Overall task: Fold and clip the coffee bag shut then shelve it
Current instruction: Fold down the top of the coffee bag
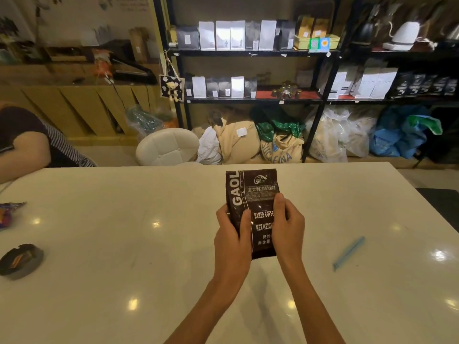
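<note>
Bag point(252, 194) sat gripped in both my hands, left point(232, 234) and right point(288, 227), above the table point(124, 244); blue clip point(349, 253) lay off right.

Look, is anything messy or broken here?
Nothing looks spilled or broken. Both hands, left hand and right hand, hold the coffee bag upright, and the blue clip lies unused on the table.

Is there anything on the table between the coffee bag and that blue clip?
No. In the head view, only bare white table separates the bag, held in both hands, from the clip.
</note>
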Demonstrator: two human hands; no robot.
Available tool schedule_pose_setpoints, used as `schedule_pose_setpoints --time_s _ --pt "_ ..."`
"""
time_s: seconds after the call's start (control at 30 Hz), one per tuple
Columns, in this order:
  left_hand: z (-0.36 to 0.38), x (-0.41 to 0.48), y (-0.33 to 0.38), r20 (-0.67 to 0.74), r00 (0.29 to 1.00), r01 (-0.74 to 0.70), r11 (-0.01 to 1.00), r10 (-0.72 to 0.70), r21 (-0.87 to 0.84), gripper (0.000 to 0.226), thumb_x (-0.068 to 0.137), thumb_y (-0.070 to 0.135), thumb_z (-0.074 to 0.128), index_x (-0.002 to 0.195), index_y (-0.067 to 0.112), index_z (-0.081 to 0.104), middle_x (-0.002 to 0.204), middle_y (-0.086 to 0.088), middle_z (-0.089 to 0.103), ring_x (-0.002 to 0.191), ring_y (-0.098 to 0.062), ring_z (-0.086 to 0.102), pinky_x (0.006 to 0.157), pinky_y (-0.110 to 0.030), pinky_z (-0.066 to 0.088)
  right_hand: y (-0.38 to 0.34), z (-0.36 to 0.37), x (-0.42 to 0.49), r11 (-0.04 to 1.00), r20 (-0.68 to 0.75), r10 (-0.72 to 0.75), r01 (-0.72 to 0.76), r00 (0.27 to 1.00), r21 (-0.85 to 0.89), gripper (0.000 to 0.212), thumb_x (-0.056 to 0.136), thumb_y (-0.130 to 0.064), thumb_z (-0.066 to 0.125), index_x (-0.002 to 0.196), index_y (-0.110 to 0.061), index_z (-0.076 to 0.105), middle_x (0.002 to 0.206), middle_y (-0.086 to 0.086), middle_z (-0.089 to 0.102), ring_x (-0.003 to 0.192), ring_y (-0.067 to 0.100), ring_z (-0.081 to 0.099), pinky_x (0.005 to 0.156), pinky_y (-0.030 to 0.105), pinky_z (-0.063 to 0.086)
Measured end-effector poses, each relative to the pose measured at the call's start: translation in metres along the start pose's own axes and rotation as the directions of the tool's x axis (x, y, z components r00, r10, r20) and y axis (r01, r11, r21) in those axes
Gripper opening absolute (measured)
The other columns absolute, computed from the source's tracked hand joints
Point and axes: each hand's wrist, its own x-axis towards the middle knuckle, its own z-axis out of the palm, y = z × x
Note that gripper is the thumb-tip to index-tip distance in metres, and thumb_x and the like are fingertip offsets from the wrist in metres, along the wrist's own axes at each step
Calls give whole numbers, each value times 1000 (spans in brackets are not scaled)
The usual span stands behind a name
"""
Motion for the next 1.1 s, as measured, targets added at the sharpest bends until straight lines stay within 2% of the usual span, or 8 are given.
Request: schedule_pose_setpoints --time_s 0.2,0.33,0.47,0.6,0.73,0.8,0.9,1.1 --pt "-10 21 1 -131 991 -30 999 34 39 25 104 29 30 99 11 47 78 7 62 65 8 64 51 -12 51 -10 0 -13 986 234 -84 114 968 -118 43 88 -56 49 119 -27 54 95 -20 67 87 -3 67 69 11 53" --pt "-12 15 -11 -61 998 22 999 -24 -24 31 104 30 28 91 13 51 79 2 61 70 -5 61 59 -13 50 0 -7 -13 981 108 -89 106 990 -165 32 97 -45 43 100 -21 63 85 -11 70 77 -2 66 63 14 54" --pt "-27 23 -19 265 950 214 963 -166 -163 43 94 53 30 101 28 64 96 7 75 91 -9 72 71 -17 55 11 -11 -32 984 11 -46 47 999 -171 39 96 -46 34 73 -21 53 61 -5 59 53 -1 59 45 15 45" --pt "-29 22 -28 232 959 213 953 -162 -217 19 94 33 56 105 17 59 102 1 73 90 -13 73 70 -22 58 37 -9 -61 970 -25 -53 45 998 -237 46 96 -51 30 85 -19 61 68 -3 67 61 8 67 50 33 58" --pt "-22 18 -52 99 976 212 957 -195 -200 6 96 11 55 99 14 58 99 -9 72 87 -22 72 66 -27 58 46 -31 -62 956 350 21 84 937 -281 28 97 -52 37 111 -38 57 96 -11 73 84 7 71 70 29 61" --pt "-18 18 -62 64 978 207 966 -200 -157 6 96 11 53 96 15 57 97 -10 70 89 -27 71 69 -31 57 53 -61 -43 821 488 7 273 873 -501 36 96 -56 34 120 -43 57 109 -20 70 93 0 67 79 21 54" --pt "-5 15 -74 63 981 187 978 -182 -89 5 98 13 51 97 15 55 95 -5 68 89 -24 69 67 -23 56 82 -123 -4 655 314 -66 278 947 -703 27 96 -22 54 118 -34 65 107 -17 69 91 4 66 71 15 47" --pt "35 11 -70 21 980 197 979 -196 -59 16 100 15 48 115 19 46 98 4 65 93 -21 69 63 -17 56 149 -222 74 383 381 60 331 923 -862 61 69 19 58 119 -15 67 129 15 60 121 40 49 91 47 52"
